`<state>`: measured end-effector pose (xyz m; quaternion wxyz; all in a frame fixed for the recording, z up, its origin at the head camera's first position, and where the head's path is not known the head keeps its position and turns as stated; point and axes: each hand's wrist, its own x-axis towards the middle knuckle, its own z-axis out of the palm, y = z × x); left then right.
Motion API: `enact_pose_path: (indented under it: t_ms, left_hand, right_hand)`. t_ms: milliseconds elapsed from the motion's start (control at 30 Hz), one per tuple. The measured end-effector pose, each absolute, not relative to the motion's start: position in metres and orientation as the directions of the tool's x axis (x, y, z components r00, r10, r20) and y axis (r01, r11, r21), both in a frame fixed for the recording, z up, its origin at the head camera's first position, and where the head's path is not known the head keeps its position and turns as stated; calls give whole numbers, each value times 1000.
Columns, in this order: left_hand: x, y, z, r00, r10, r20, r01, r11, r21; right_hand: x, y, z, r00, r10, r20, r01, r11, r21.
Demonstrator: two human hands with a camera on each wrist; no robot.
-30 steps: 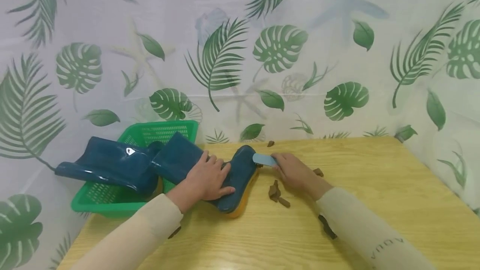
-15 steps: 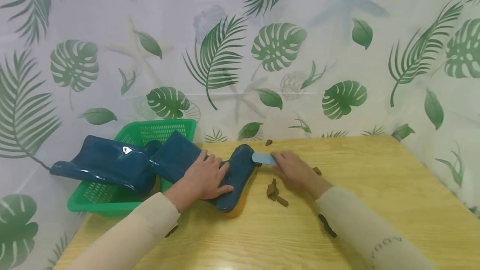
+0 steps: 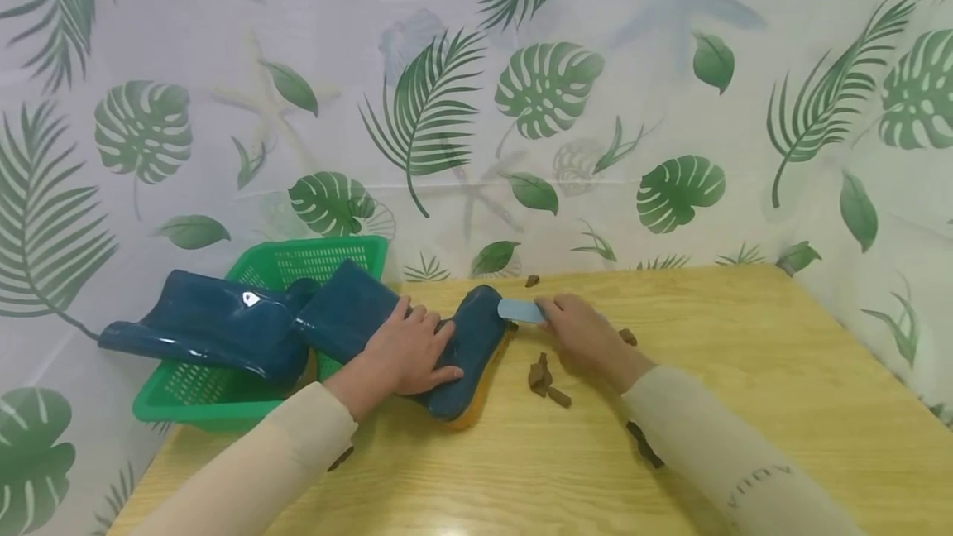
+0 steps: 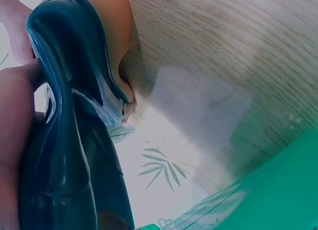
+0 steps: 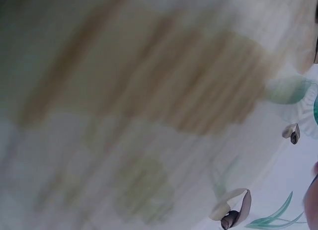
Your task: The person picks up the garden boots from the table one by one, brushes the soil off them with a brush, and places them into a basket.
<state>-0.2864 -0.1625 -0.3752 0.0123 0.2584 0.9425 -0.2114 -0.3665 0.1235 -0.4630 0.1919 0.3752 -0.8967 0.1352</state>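
A dark blue rubber boot (image 3: 476,337) with an orange sole (image 3: 471,413) lies on its side on the table, its shaft over the basket's edge. My left hand (image 3: 409,350) grips it across the ankle, thumb pointing along the foot. In the left wrist view the boot (image 4: 59,155) is creased beneath that hand (image 4: 15,115). My right hand (image 3: 581,329) holds a brush with a light blue back (image 3: 519,311). Its dark bristles show just beneath, close against the sole near the toe. The right wrist view is mostly blurred.
A green plastic basket (image 3: 201,416) stands at the left with a second blue boot (image 3: 223,325) lying across it. Several brown chunks (image 3: 539,375) are scattered on the wooden table (image 3: 715,337). Behind hangs a leaf-patterned sheet (image 3: 476,139).
The brush and right hand have shifted only slightly, by the toe of the boot. The left hand stays on the ankle. The whole view has drifted a little.
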Motion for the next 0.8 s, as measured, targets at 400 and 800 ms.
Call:
enact_pose_path:
  t_ms: [400,800]
  left_hand:
    - [-287,-162,-376,-868,481,-126,489,780,-391]
    - [-287,-161,-382,-866,482,-131,490,769,-410]
  right_hand:
    - [-363,124,-464,-636,-627,450,-719,693,-51]
    - [-357,116,-463,-711,-574,406,-655,751,-86]
